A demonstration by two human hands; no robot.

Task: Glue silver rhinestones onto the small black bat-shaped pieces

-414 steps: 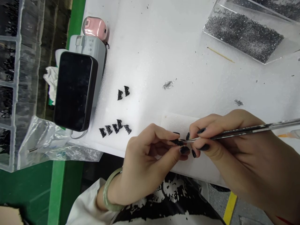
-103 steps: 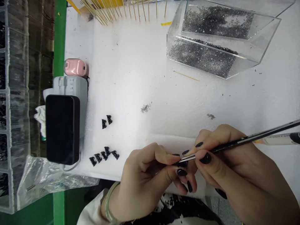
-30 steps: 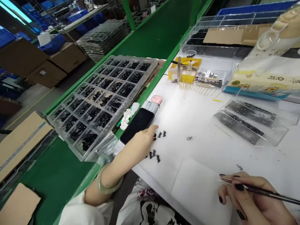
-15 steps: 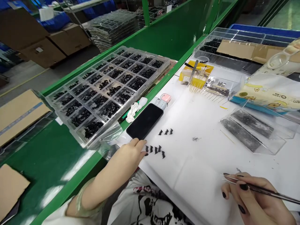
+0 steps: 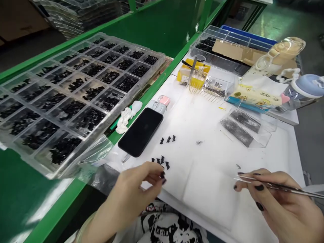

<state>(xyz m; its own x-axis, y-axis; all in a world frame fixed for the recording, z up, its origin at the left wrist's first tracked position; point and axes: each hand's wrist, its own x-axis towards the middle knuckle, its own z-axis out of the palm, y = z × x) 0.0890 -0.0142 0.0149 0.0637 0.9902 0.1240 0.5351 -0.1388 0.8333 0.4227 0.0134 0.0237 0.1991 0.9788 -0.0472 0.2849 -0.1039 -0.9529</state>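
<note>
Tweezers [image 5: 275, 187] sit pinched in your right hand [image 5: 278, 206] near the table's [image 5: 212, 189] edge, while your left hand [image 5: 136, 192], fingers curled around nothing visible, could scatter the black clips [image 5: 160, 161] just beyond.

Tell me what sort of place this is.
Most likely a factory assembly bench for small parts. A compartmented clear tray holds sorted black parts beside a green-framed table, and the right hand holds tweezers over a white foam mat.
</note>
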